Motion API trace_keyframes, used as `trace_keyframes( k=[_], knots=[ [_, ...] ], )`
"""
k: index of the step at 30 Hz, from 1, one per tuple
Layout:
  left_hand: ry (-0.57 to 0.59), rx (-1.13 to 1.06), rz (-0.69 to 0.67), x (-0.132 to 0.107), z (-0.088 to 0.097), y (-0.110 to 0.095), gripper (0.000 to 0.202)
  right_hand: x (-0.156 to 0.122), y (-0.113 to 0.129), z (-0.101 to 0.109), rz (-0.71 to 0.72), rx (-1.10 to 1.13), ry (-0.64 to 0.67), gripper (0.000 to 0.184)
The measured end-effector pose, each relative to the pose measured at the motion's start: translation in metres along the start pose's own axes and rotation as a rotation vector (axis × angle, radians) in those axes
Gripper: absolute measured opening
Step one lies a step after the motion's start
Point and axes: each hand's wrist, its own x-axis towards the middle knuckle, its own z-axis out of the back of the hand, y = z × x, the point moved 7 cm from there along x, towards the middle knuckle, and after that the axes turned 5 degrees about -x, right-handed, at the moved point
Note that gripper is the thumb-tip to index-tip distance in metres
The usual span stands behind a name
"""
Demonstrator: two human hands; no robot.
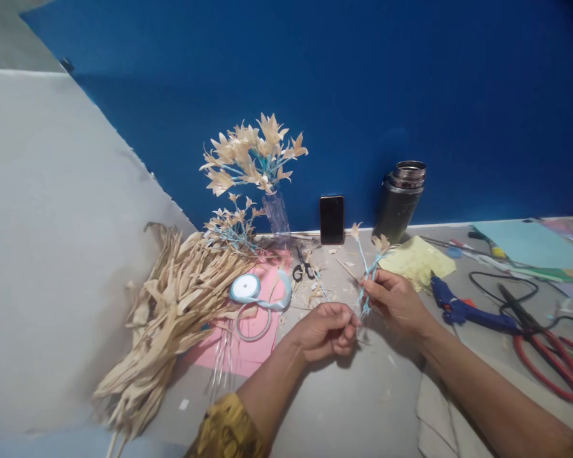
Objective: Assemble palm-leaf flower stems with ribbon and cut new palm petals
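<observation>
Held upright over the table is a small spray of dried-husk flowers on stems wrapped in light-blue tape. My right hand pinches these stems between thumb and fingers. Just below and to the left, my left hand is closed at the lower end of the stems, its fingertips pressed together there. Whether it grips a stem end, wire or tape is too small to tell. Behind my hands lie black-handled scissors and a loose blue-stemmed piece among husk scraps.
Dried corn husks pile at the left beside pink paper, a ribbon roll and wires. Behind stand a flower-filled vase, a phone and a flask. A blue glue gun and red-handled scissors lie right.
</observation>
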Motion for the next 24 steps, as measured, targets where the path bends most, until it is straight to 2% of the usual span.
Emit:
trace_keyframes(
  k=[4,6,8,11,12,14,17,20,24],
  knots=[
    [-0.006,0.030,-0.015,0.000,0.003,-0.004,0.033,-0.001,0.005,0.002,0.003,-0.016,-0.013,0.038],
    [-0.071,0.139,-0.040,0.001,0.005,-0.007,0.035,-0.002,0.007,0.003,0.010,-0.047,-0.031,0.037],
    [-0.223,0.397,-0.129,-0.001,0.009,-0.015,0.028,-0.002,0.009,0.006,0.032,-0.114,-0.080,0.037],
    [-0.505,1.032,-0.393,-0.011,0.001,-0.034,0.015,-0.001,0.009,0.009,0.062,-0.206,-0.156,0.035],
    [-0.569,1.229,-0.461,-0.014,-0.005,-0.036,0.014,-0.001,0.008,0.009,0.065,-0.219,-0.170,0.034],
    [-0.636,1.472,-0.476,-0.015,-0.011,-0.032,0.015,0.000,0.006,0.010,0.067,-0.236,-0.189,0.032],
    [-0.710,1.534,-0.384,-0.013,-0.001,-0.023,0.018,0.001,0.001,0.010,0.066,-0.260,-0.209,0.030],
    [-0.790,1.479,-0.373,-0.012,0.012,-0.019,0.016,0.001,-0.002,0.008,0.064,-0.271,-0.219,0.031],
    [-0.767,1.488,-0.336,-0.006,0.015,-0.013,0.014,0.000,-0.003,0.005,0.059,-0.265,-0.226,0.033]
  ],
)
